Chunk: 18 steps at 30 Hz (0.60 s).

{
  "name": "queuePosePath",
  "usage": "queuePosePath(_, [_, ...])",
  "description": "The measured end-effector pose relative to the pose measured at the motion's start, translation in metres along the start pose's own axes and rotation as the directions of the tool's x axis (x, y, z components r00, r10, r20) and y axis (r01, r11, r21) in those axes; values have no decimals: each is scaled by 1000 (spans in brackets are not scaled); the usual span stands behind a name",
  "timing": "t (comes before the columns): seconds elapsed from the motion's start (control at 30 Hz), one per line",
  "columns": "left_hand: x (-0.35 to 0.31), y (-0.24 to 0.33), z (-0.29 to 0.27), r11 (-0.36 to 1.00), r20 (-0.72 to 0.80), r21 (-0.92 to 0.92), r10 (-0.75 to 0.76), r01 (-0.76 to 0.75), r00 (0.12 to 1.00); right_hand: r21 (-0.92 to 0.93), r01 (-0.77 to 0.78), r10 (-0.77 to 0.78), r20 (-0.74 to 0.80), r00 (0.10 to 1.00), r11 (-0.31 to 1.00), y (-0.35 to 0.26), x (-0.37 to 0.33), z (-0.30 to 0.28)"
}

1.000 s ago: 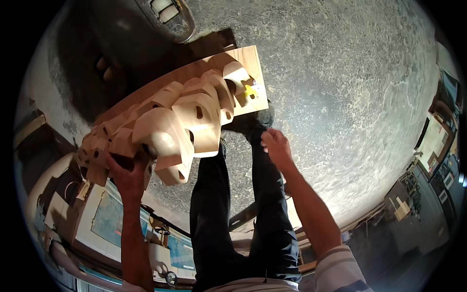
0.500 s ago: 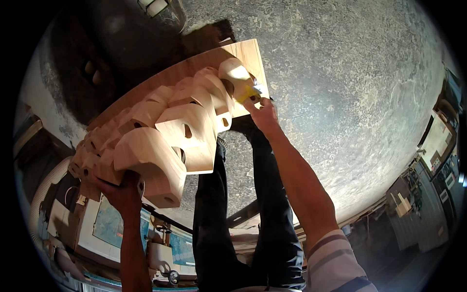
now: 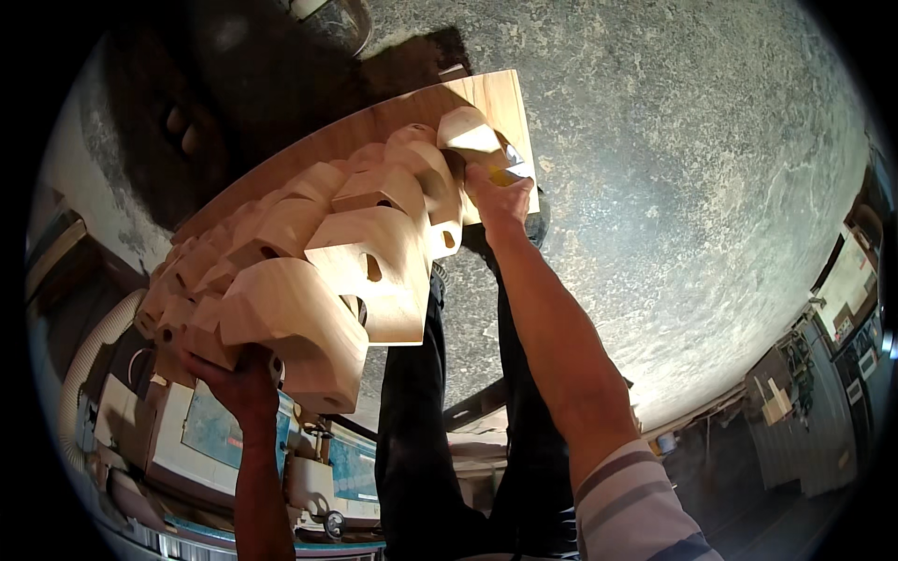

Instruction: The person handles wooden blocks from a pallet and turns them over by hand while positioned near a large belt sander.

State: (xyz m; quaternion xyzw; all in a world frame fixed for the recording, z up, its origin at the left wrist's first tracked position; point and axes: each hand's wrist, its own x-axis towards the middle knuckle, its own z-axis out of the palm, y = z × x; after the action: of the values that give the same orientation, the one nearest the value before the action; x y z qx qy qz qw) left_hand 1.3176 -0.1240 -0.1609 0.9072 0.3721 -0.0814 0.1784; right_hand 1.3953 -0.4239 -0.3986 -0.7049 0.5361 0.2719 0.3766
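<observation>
Pale wooden blocks (image 3: 292,313), with rounded cut-outs and holes, stand stacked in stepped rows against a long wooden board (image 3: 510,98). My left hand (image 3: 241,379) grips a block at the near left end of the stack; some of its fingers are hidden beneath the wood. At the far right end, my right hand (image 3: 500,198) is closed around a small yellow and shiny pale object (image 3: 505,176), close to the last block (image 3: 468,131) and the board's end. Its exact kind is not clear, as the fingers cover part of it.
Mottled grey floor (image 3: 673,206) spreads to the right. My legs (image 3: 416,421) stand below the stack. A ribbed hose (image 3: 89,365) and a machine with a blue-topped table (image 3: 220,425) are at the lower left. Shelves and panels (image 3: 804,393) line the right side.
The stack appears slightly further right and lower at its near end. My right hand has turned and its fingers now cover more of the yellow object. My left hand keeps its hold.
</observation>
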Motion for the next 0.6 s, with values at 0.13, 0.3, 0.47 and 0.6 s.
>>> queuePosePath(0.13, [0, 8, 2, 999, 16, -26, 21, -20, 1000, -54, 67, -62, 81, 995, 996, 10, 10, -19])
queuePosePath(0.3, [1, 0, 4, 998, -19, 18, 63, -63, 998, -178, 120, -93, 155, 984, 977, 7, 8, -29])
queuePosePath(0.47, [1, -4, 5, 999, -13, -24, 37, -37, 999, -312, 301, -331, -45, 943, 901, -2, 8, -38])
queuePosePath(0.6, [-2, -7, 3, 999, -26, -29, 42, -43, 999, -495, 738, -748, 233, 621, 458, -33, 5, -45])
